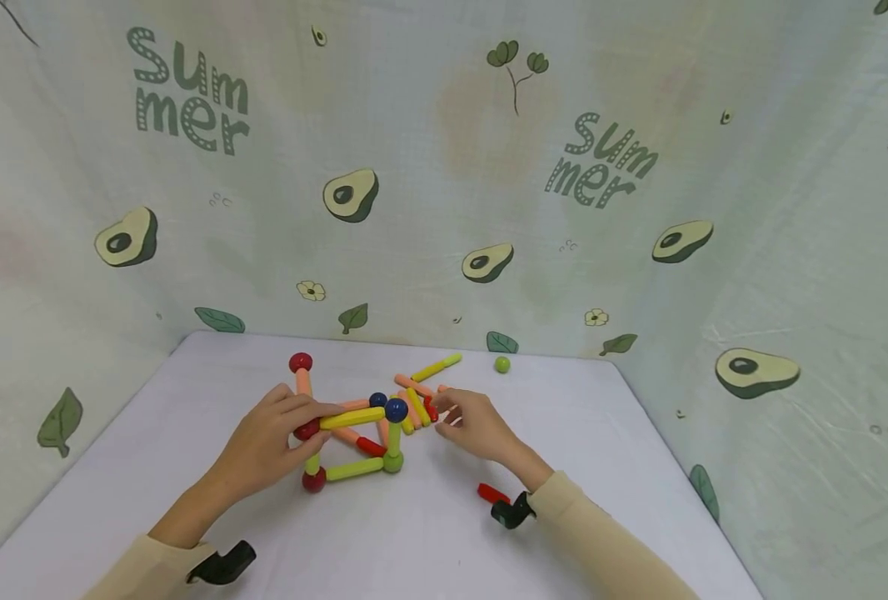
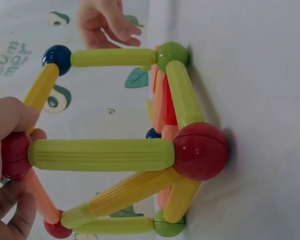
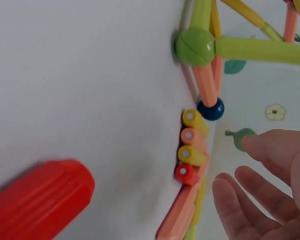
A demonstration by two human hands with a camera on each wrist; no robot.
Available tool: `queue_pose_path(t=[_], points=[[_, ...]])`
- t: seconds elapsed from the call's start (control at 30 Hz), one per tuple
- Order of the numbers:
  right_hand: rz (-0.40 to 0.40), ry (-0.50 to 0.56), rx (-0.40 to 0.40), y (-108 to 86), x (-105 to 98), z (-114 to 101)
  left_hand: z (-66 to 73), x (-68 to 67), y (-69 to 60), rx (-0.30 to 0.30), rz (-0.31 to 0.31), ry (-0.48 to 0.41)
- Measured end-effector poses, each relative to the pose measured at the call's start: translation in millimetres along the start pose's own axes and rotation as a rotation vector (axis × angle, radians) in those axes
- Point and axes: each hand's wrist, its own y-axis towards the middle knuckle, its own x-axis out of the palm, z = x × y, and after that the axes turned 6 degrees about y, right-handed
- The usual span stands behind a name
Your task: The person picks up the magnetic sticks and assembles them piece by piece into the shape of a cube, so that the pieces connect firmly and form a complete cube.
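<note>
My left hand (image 1: 267, 437) pinches a red ball (image 2: 15, 156) at an upper corner of a magnetic ball-and-rod frame, with fingertips also by the yellow rod (image 1: 352, 418) beside it. Green rods (image 2: 102, 155), yellow and peach rods join red, blue and green balls into a box-like shape on the table. A blue ball (image 1: 396, 410) tops the frame's right upright, above a green ball (image 1: 393, 462). To the right, my right hand (image 1: 477, 427) hovers beside loose rods, its fingers loosely bent and apart, nothing held. The nearest rod is red (image 3: 186, 173), in a row with yellow and peach ones.
A lone red rod (image 1: 493, 493) lies near my right wrist. Toward the back are a green ball (image 1: 502, 364) and a yellow-green rod pair (image 1: 436, 367). A patterned cloth (image 1: 414, 125) hangs behind the white table (image 1: 579, 433).
</note>
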Motion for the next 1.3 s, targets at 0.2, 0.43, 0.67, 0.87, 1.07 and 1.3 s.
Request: queue_pose_path(t=[0.2, 0.43, 0.67, 0.87, 1.07, 1.3], points=[[-0.051, -0.112, 0.079, 12.0, -1.8, 15.3, -1.1, 0.2, 0.3, 0.003, 0.022, 0.002], [-0.121, -0.269, 0.033, 31.3, 4.3, 28.6, -1.7, 3.2, 0.2, 0.005, 0.015, -0.004], [-0.144, -0.265, 0.036, 32.0, 5.9, 32.0, -0.6, 1.8, 1.1, -0.003, 0.006, 0.002], [-0.132, -0.221, 0.049, 27.5, 6.4, 31.7, -1.6, -0.4, 1.7, 0.006, -0.005, -0.004], [-0.105, -0.225, 0.047, 25.4, 7.0, 31.6, -2.0, -2.6, 1.4, 0.007, -0.025, -0.01], [-0.095, -0.244, 0.074, 23.2, 7.5, 30.8, -2.8, -4.4, -0.5, 0.014, -0.022, -0.008]])
